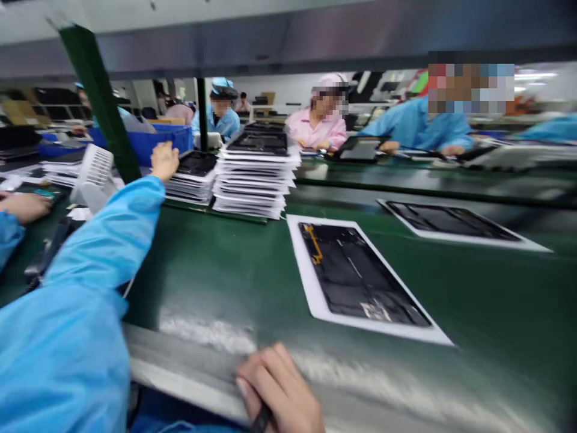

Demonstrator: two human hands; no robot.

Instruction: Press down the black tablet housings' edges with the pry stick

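Far out at the end of a blue sleeve, my left hand [164, 161] is raised beside a low stack of dark panels on white sheets [189, 186]. Its fingers are bent and slightly apart, and nothing shows in them. At the bottom centre, my right hand [286, 391] is closed around a black object [261, 419], mostly hidden, by the metal table edge [189, 367]. A dark panel with an orange flex strip [360, 273] lies on a white sheet on the green surface [216, 258]. Another panel [455, 221] lies behind it on its own sheet.
A taller stack [255, 180] stands right of the low one. Blue bins [183, 138], a green post [101, 102] and a white slotted device [94, 174] are at left. Another person's hand [27, 207] rests far left. People sit opposite under an overhead beam [288, 42].
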